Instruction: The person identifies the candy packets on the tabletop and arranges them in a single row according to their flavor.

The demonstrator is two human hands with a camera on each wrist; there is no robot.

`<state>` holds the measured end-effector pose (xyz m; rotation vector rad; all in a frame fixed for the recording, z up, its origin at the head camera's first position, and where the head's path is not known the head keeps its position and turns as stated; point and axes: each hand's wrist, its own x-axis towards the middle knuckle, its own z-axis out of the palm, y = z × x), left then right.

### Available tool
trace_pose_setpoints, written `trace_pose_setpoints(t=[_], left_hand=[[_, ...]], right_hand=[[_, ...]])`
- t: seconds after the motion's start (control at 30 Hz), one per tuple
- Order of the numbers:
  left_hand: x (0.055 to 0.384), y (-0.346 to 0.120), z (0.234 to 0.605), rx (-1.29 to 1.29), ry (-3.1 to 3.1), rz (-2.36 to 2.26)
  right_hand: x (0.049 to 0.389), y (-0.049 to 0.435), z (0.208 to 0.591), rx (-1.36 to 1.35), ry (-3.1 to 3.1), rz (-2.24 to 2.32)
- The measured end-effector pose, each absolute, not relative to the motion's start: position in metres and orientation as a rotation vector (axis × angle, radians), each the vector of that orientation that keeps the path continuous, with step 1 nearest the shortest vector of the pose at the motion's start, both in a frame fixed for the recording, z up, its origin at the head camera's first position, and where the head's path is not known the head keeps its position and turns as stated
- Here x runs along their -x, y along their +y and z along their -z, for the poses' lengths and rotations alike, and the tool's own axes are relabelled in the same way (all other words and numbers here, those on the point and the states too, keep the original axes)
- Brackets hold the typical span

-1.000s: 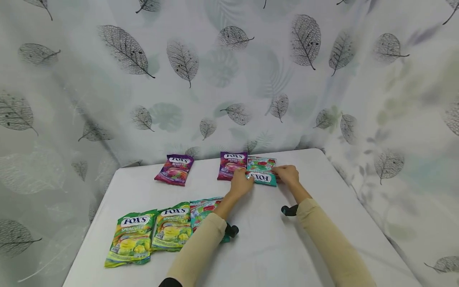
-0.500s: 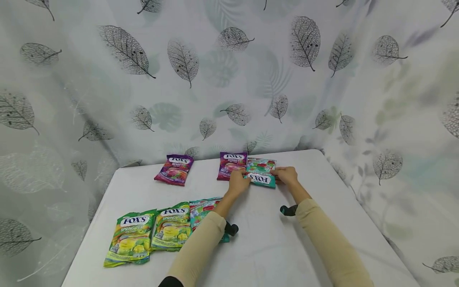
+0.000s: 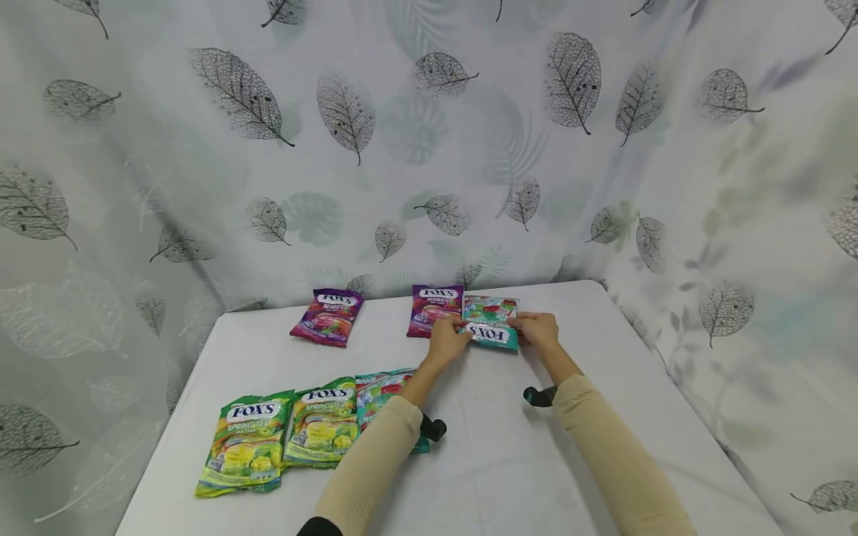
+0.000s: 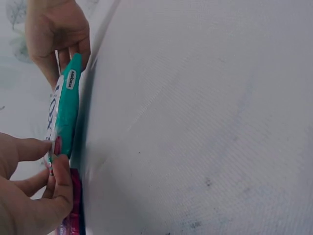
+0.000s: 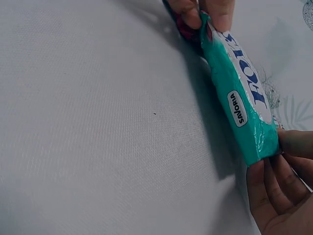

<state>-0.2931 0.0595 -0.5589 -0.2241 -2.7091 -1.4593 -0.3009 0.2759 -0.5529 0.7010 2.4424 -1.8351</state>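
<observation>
A teal Fox's candy bag [image 3: 491, 316] with its lettering upside down in the head view lies between my hands near the table's back edge. My left hand [image 3: 447, 341] pinches its left side between thumb and fingers; my right hand [image 3: 538, 329] pinches its right side. In the wrist views, the teal bag [image 5: 239, 98] casts a shadow on the white surface. A purple berries candy bag [image 3: 434, 307] lies directly left of it, partly behind my left hand. The right fingers [image 5: 279, 181] curl under the bag's end.
Another purple bag [image 3: 327, 318] lies at the back left. Two green spring tea bags [image 3: 246, 445] and a second teal bag [image 3: 380, 392], partly covered by my left forearm, form a front row on the white table [image 3: 496, 454]. A leaf-printed curtain [image 3: 429, 149] hangs behind.
The teal bag has shifted very slightly toward me, with both hands still pinching its sides. The other bags stay where they were.
</observation>
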Motion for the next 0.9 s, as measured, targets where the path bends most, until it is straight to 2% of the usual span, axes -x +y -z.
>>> trace_pose_setpoints(t=[0.47, 0.9], left_hand=[[0.284, 0.059, 0.544, 0.204, -2.676, 1.57], [0.272, 0.049, 0.539, 0.3, -2.635, 1.536]], right_hand=[[0.296, 0.277, 0.545, -0.705, 2.45, 1.87], [0.289, 0.274, 0.54, -0.653, 2.389, 1.976]])
